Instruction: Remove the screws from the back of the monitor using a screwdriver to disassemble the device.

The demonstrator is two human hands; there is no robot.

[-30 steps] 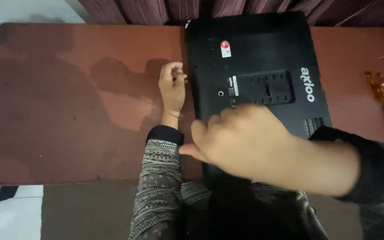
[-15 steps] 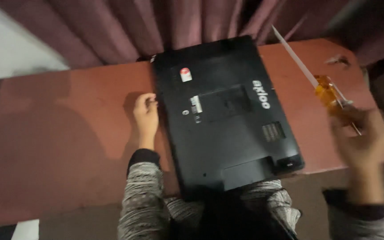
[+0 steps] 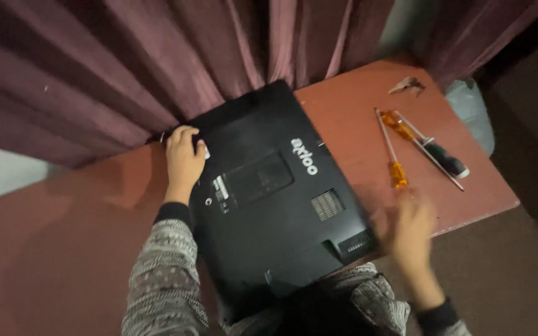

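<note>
Reddish-brown wooden table (image 3: pixel 63 249) before maroon curtains (image 3: pixel 157 62), bearing a black plastic flat device (image 3: pixel 275 205) lying back-side up. Left hand (image 3: pixel 184 163) rests flat on its left edge; right hand (image 3: pixel 409 233) (blurred, grip indeterminable) hovers beside the orange-handled screwdriver (image 3: pixel 392 155).

— How many screwdrivers (image 3: pixel 391 151) do you count on the right side of the frame?

— Two, lying crossed near their upper ends. One has an orange handle, the other (image 3: pixel 437 151) a black handle with a white tip.

— And big devices?

— One black laptop (image 3: pixel 275 199), underside up, in the middle of the frame.

— Hands?

— Two: the left hand (image 3: pixel 184 163) at centre left, the blurred right hand (image 3: pixel 411 231) at lower right.

— Anything else?

— One small crumpled scrap (image 3: pixel 408 84) at upper right, one table (image 3: pixel 63 249), one curtain (image 3: pixel 157 56) across the top.
</note>
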